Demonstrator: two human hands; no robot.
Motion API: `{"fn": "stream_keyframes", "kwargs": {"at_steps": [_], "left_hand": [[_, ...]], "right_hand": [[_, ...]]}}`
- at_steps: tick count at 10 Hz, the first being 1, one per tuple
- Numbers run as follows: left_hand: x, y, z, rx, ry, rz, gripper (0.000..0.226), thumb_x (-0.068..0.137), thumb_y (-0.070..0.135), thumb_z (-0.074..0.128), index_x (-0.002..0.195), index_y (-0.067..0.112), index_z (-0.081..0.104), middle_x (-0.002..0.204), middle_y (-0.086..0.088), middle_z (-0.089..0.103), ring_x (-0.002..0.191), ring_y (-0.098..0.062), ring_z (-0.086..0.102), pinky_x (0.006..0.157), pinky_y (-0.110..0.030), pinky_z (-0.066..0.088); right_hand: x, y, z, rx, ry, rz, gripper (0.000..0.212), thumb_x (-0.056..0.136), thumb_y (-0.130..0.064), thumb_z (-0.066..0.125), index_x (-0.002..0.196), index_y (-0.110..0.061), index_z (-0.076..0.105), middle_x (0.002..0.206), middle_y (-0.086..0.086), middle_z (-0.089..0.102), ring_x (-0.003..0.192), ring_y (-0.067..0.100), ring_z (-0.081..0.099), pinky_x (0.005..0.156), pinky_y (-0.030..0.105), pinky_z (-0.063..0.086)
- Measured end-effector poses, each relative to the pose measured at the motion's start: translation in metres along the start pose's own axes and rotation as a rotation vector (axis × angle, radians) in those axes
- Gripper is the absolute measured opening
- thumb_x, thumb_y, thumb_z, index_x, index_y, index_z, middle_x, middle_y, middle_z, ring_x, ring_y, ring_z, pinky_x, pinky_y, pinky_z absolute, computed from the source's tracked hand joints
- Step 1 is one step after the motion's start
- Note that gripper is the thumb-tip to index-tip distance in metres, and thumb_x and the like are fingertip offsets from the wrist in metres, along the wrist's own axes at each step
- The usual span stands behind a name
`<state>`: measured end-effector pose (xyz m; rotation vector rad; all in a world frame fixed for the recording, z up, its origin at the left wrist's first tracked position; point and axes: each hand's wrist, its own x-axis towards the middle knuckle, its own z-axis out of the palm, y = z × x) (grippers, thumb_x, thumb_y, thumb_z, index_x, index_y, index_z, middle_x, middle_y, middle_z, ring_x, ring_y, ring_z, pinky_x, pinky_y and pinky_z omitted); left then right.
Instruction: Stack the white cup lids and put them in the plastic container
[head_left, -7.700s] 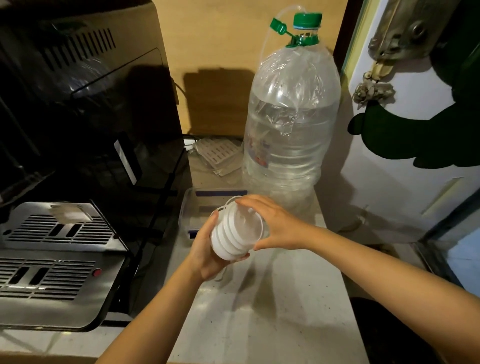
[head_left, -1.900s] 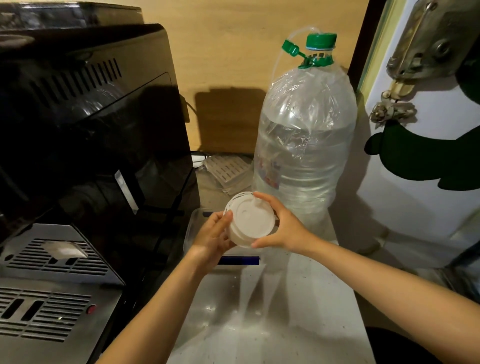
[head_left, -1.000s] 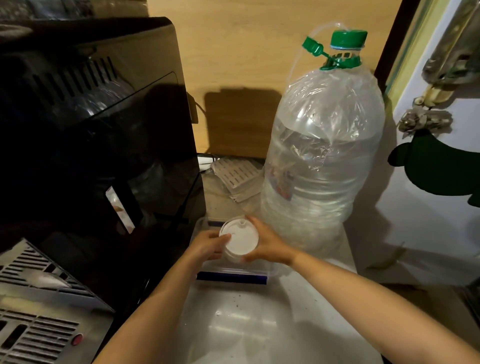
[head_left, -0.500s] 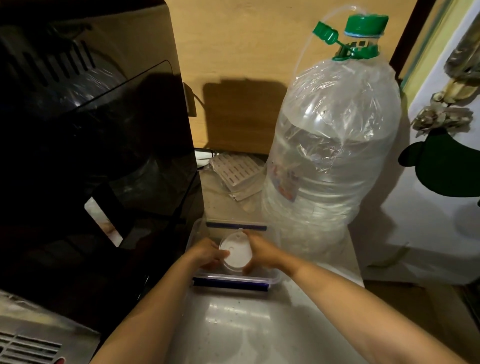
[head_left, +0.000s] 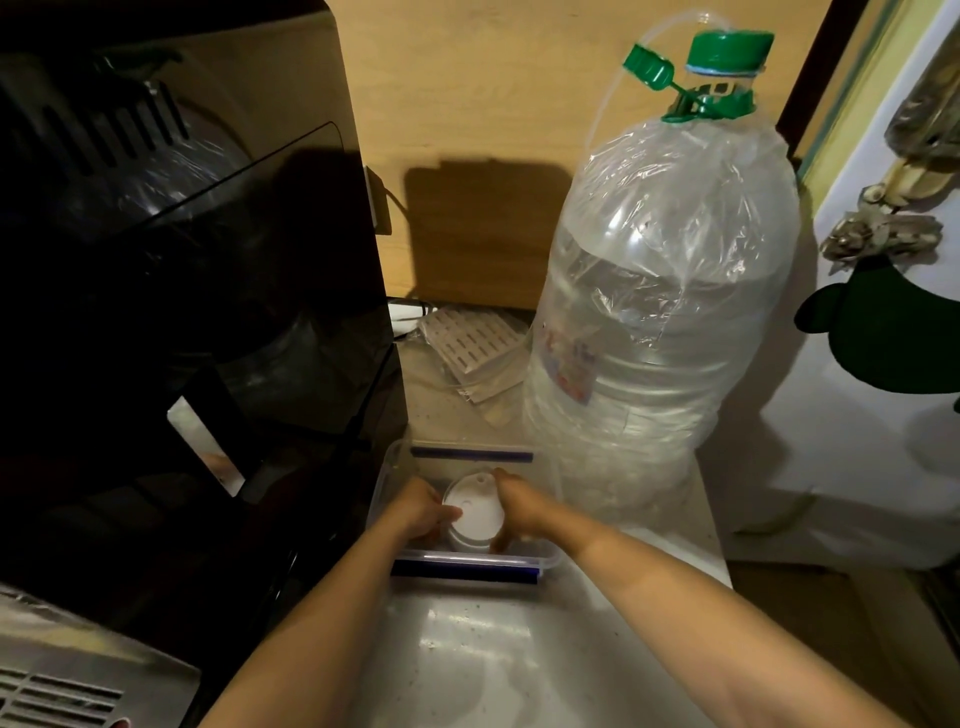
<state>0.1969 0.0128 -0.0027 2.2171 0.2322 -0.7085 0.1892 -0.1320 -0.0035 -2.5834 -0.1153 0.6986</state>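
The left hand (head_left: 420, 508) and the right hand (head_left: 511, 506) both reach down into the clear plastic container (head_left: 470, 560), which sits on the worktop (head_left: 483, 654) straight ahead of them. Between them stands the stack of lids (head_left: 475, 514), its top face up. Each hand grips one side of the stack, fingers curled down around its rim; whether the stack already rests on the container floor cannot be told.

The lids look thin, light and smooth, so the stack probably weighs almost nothing but may slide apart or tip if it is squeezed unevenly. The safest hold seems to be at the sides, low enough to catch the bottom lids too.

Just beyond the right hand stands a big water bottle (head_left: 660, 291), and a dark machine (head_left: 197, 312) stands beside the left hand.
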Motion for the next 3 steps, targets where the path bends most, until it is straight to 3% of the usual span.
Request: {"fn": "stream_keyframes", "kwargs": {"at_steps": [1,2,3], "left_hand": [[-0.003,0.001,0.002,0.043,0.020,0.016,0.021,0.085,0.021,0.059,0.099,0.004,0.062,0.088,-0.007,0.061,0.082,-0.017,0.057,0.073,-0.027,0.046],[-0.002,-0.001,0.003,0.087,0.035,0.037,0.025,0.086,0.025,0.057,0.104,0.008,0.060,0.095,-0.006,0.059,0.086,-0.017,0.055,0.079,-0.028,0.045],[-0.002,0.002,-0.001,0.071,0.052,0.038,0.034,0.085,0.027,0.058,0.113,0.008,0.057,0.114,-0.012,0.062,0.105,-0.024,0.058,0.093,-0.036,0.047]], "right_hand": [[-0.002,-0.003,-0.002,-0.006,-0.012,0.033,0.098,0.068,-0.014,0.079,0.142,-0.006,0.016,0.140,0.018,0.040,0.126,0.033,0.041,0.103,0.036,0.040],[-0.006,-0.005,-0.005,-0.020,-0.025,0.065,0.102,0.071,-0.014,0.077,0.144,-0.004,0.005,0.144,0.019,0.034,0.129,0.033,0.039,0.104,0.035,0.038],[-0.014,-0.008,-0.013,-0.036,-0.012,0.069,0.103,0.071,-0.014,0.078,0.143,0.000,0.006,0.146,0.020,0.030,0.129,0.033,0.039,0.104,0.032,0.038]]}}
